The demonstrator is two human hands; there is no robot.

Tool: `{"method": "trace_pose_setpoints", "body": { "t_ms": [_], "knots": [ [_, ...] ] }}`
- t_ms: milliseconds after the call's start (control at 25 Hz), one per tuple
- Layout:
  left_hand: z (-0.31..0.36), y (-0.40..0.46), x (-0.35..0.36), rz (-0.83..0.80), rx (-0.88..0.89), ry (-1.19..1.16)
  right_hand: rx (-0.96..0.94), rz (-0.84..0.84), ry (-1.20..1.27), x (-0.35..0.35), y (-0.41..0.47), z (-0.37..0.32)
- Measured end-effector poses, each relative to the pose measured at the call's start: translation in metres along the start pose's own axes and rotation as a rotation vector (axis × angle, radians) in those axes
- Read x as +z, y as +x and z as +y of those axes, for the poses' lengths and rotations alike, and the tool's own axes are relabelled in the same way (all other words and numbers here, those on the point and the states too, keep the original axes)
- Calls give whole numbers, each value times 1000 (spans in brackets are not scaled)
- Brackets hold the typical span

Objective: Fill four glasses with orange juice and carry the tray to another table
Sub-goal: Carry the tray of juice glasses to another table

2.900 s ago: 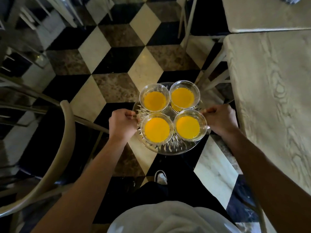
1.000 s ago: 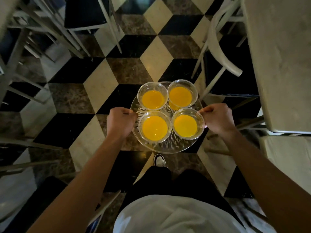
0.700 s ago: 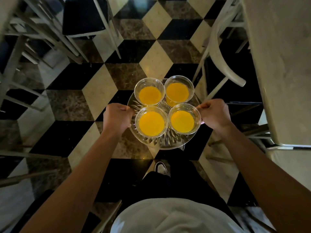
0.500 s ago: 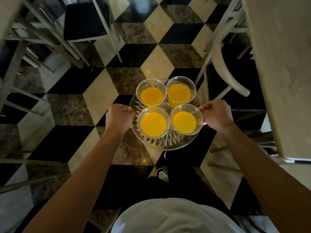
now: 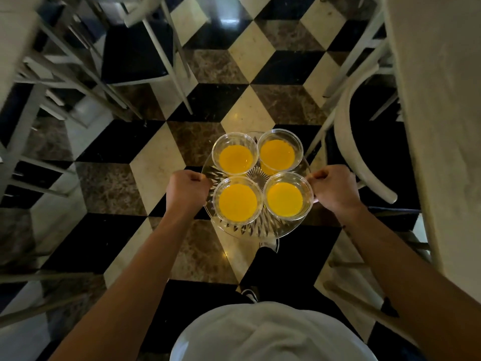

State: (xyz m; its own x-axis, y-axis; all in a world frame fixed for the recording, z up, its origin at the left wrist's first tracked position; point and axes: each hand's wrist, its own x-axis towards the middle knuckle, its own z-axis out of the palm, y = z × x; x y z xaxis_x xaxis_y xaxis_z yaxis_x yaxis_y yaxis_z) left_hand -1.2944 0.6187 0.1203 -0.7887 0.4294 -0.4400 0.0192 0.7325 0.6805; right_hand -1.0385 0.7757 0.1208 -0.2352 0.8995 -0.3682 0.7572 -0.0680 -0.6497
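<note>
A round cut-glass tray point(image 5: 256, 229) hangs in the air over the chequered floor, level in front of me. Several clear glasses stand upright on it, each holding orange juice: one at the near left point(image 5: 237, 201), one at the near right point(image 5: 285, 198), two behind them. My left hand point(image 5: 186, 191) grips the tray's left rim with curled fingers. My right hand point(image 5: 333, 187) grips the right rim the same way.
A pale marble-look table point(image 5: 437, 105) runs down the right side, with a white curved-back chair point(image 5: 356, 142) tucked beside it. White chairs with dark seats point(image 5: 135, 50) and a table corner point(image 5: 13, 35) crowd the left. The chequered aisle point(image 5: 250, 74) stretches ahead.
I have walked forward along the aisle with the tray. The chair and table on the right have slid nearer and lower in view. Both hands keep the same grip.
</note>
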Motion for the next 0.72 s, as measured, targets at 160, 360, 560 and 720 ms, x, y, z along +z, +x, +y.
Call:
{"method": "trace_pose_setpoints", "body": {
  "t_ms": [160,360,560,720],
  "knots": [
    [35,25,13,24,4,8,14,-37,22,-15,43,-21],
    [74,58,28,10,-3,-44,6,-19,17,-32,91,-46],
    [110,97,37,-18,7,-39,26,2,67,-41,135,-63],
    [140,137,46,-61,14,-31,30,4,106,-42,172,-80]
  ]
}}
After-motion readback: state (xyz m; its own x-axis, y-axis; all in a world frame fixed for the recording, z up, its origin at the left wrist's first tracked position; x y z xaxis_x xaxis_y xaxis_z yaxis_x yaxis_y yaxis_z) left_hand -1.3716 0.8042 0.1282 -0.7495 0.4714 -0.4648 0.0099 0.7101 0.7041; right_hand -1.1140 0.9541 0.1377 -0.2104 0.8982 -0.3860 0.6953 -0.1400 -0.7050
